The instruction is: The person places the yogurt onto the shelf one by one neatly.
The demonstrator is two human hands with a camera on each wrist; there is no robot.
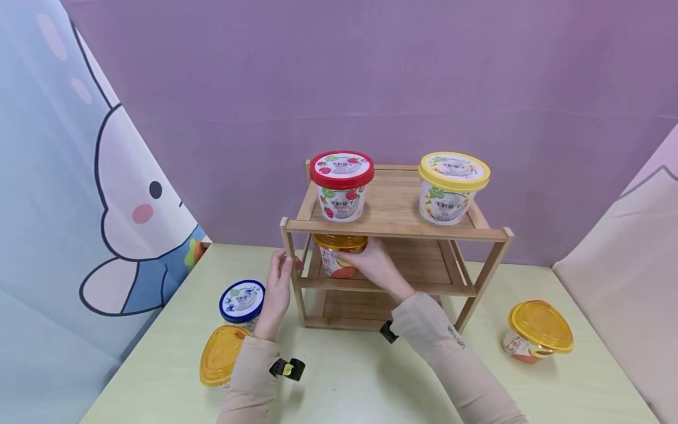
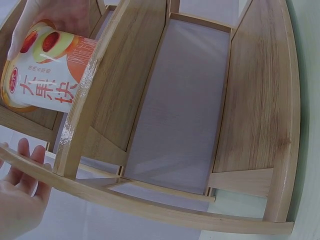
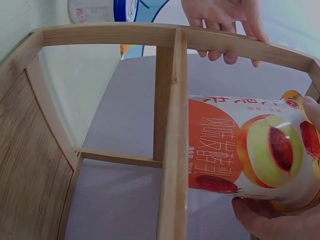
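A wooden rack (image 1: 396, 231) with three shelves stands on the table. My right hand (image 1: 376, 265) holds an orange-lidded yogurt cup (image 1: 333, 263) with peach pictures on the left part of the middle shelf. Thumb and fingers grip the cup near its lid, as the right wrist view shows the yogurt cup (image 3: 250, 145) close up. The left hand (image 1: 278, 288) is at the rack's left front post, its fingers reaching round the wood. On the top shelf are a red-lidded tub (image 1: 341, 185) at the left and a yellow-lidded tub (image 1: 452, 187) at the right.
Left of the rack, a blue-lidded tub (image 1: 242, 300) and another orange-lidded cup (image 1: 222, 356) stand on the table, partly behind the left arm. One more orange-lidded cup (image 1: 539, 331) is at the right. A purple cloth (image 1: 371, 76) hangs behind the rack.
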